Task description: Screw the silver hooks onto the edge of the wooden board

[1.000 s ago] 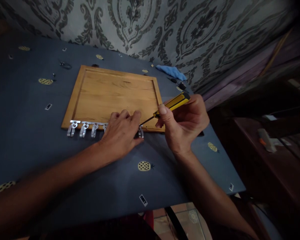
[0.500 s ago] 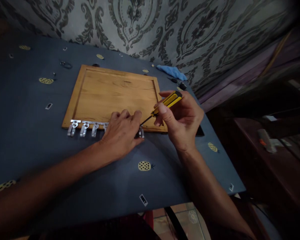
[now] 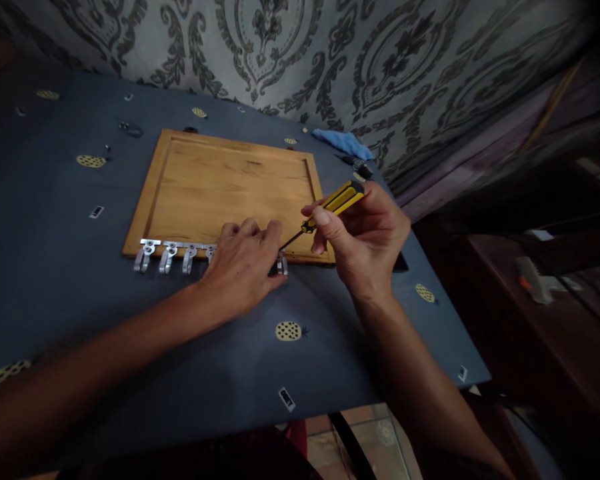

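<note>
A wooden board (image 3: 225, 183) with a raised frame lies on the blue table. Along its near edge runs a silver metal hook rail (image 3: 190, 257) with several hooks hanging over the side. My left hand (image 3: 247, 270) grips the rail near its right end, fingers bent over the board's edge and thumb at the front; it hides part of the rail. In my right hand (image 3: 367, 243) is a yellow and black screwdriver (image 3: 337, 205), held by the handle between thumb and fingers. Its shaft slants down left, and the tip meets the rail by the rightmost hook, beside my left fingers.
A blue cloth (image 3: 344, 143) and a dark pointed tool (image 3: 357, 165) lie behind the board at right. A small coiled item (image 3: 130, 128) is at back left. The table (image 3: 205, 387) ends at the front and right; a patterned wall covering (image 3: 290, 53) stands behind.
The right hand's fingers have shifted slightly around the screwdriver handle. The screwdriver tip stays at the same hook, and the left hand and board have not visibly moved.
</note>
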`<action>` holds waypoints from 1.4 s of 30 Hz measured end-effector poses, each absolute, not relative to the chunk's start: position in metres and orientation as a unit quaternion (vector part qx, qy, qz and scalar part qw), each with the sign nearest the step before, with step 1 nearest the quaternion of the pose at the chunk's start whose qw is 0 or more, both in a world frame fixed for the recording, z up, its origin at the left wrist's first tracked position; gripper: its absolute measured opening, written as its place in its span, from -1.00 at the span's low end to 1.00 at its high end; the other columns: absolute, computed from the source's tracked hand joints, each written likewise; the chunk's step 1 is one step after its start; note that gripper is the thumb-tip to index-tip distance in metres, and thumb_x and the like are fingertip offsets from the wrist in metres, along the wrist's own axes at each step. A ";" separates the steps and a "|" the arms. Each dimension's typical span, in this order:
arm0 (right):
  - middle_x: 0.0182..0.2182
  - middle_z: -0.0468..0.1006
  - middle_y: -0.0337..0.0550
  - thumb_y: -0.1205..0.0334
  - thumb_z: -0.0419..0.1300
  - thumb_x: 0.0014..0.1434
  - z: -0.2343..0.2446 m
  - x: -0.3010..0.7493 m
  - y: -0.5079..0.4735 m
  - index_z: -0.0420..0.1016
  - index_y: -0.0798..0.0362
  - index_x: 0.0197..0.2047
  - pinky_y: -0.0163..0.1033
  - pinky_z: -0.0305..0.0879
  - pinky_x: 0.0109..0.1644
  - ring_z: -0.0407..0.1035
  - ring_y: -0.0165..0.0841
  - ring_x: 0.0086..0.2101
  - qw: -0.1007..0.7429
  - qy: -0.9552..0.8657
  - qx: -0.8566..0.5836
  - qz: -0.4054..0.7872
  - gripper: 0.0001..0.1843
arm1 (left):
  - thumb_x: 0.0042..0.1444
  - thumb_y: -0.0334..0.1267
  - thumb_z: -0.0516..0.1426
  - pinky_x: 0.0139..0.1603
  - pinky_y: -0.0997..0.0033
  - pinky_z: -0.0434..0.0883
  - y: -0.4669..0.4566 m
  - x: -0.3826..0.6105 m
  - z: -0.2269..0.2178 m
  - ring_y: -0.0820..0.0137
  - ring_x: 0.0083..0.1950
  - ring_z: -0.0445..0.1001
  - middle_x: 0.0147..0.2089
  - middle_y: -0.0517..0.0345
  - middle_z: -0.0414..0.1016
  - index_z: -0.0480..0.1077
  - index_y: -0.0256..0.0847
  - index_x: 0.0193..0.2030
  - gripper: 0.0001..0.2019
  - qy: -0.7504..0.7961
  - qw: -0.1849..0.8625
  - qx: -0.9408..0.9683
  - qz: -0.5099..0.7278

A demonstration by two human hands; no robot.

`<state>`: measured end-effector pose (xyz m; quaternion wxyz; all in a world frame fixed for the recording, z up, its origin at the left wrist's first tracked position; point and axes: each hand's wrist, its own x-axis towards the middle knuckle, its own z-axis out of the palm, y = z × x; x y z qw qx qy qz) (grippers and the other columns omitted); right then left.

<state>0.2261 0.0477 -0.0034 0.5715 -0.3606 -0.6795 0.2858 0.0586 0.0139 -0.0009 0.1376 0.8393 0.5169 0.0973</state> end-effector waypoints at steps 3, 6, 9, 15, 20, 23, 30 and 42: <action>-0.37 0.61 -0.38 0.02 0.39 0.17 -0.002 0.227 0.048 0.49 -0.08 -0.27 -0.39 0.34 -0.63 0.36 -0.56 -0.64 0.559 -0.685 -0.363 0.295 -0.78 | 0.17 -0.12 0.31 0.12 0.03 0.27 0.014 0.059 -0.001 -0.01 0.18 0.38 0.06 -0.11 0.56 0.22 -0.31 0.17 -0.45 0.518 0.133 0.839 0.097; -0.34 0.62 -0.32 -0.03 0.36 0.19 0.003 0.229 0.046 0.57 -0.12 -0.09 -0.33 0.41 -0.57 0.41 -0.51 -0.60 0.535 -0.694 -0.373 0.304 -0.73 | 0.17 -0.11 0.31 0.10 0.05 0.27 0.013 0.058 -0.002 0.00 0.16 0.38 0.04 -0.08 0.57 0.23 -0.29 0.15 -0.47 0.517 0.127 0.840 0.102; -0.35 0.61 -0.31 -0.02 0.35 0.21 0.006 0.229 0.043 0.59 -0.12 -0.08 -0.29 0.45 -0.55 0.41 -0.51 -0.61 0.527 -0.698 -0.378 0.303 -0.74 | 0.18 -0.11 0.30 0.10 0.05 0.28 0.013 0.058 -0.002 0.00 0.16 0.38 0.05 -0.09 0.57 0.22 -0.30 0.17 -0.46 0.518 0.127 0.840 0.099; -0.46 0.51 -0.37 0.06 0.40 0.17 -0.002 0.223 0.039 0.50 -0.10 -0.31 -0.32 0.32 -0.59 0.37 -0.52 -0.61 0.568 -0.692 -0.378 0.236 -0.82 | 0.18 -0.10 0.30 0.12 0.02 0.29 0.014 0.058 -0.003 -0.01 0.17 0.37 0.08 -0.10 0.56 0.19 -0.30 0.21 -0.42 0.518 0.122 0.841 0.099; -0.49 0.49 -0.38 0.08 0.39 0.18 -0.013 0.217 0.039 0.48 -0.10 -0.33 -0.31 0.27 -0.64 0.32 -0.51 -0.64 0.615 -0.675 -0.370 0.171 -0.82 | 0.18 -0.11 0.30 0.11 0.04 0.28 0.013 0.057 -0.005 0.00 0.17 0.38 0.08 -0.09 0.57 0.20 -0.27 0.18 -0.46 0.514 0.121 0.843 0.109; -0.47 0.48 -0.37 0.07 0.39 0.17 -0.014 0.216 0.037 0.47 -0.10 -0.31 -0.32 0.28 -0.66 0.31 -0.51 -0.64 0.630 -0.670 -0.367 0.138 -0.81 | 0.18 -0.12 0.29 0.09 0.05 0.27 0.013 0.056 -0.006 0.01 0.15 0.38 0.06 -0.08 0.58 0.22 -0.27 0.14 -0.49 0.509 0.121 0.843 0.124; -0.46 0.45 -0.36 -0.04 0.37 0.17 0.001 0.217 0.032 0.41 -0.09 -0.34 -0.35 0.31 -0.68 0.33 -0.52 -0.63 0.642 -0.639 -0.400 0.140 -0.72 | 0.18 -0.16 0.29 0.09 0.07 0.26 0.012 0.056 -0.008 0.04 0.14 0.38 0.02 -0.02 0.59 0.21 -0.21 0.13 -0.53 0.509 0.135 0.839 0.138; -0.53 0.42 -0.40 -0.03 0.39 0.16 -0.006 0.217 0.039 0.34 -0.07 -0.38 -0.37 0.22 -0.72 0.31 -0.52 -0.68 0.613 -0.674 -0.375 0.170 -0.66 | 0.18 -0.12 0.29 0.10 0.06 0.27 0.012 0.057 -0.007 0.03 0.14 0.38 0.03 -0.05 0.58 0.21 -0.23 0.13 -0.51 0.513 0.118 0.840 0.128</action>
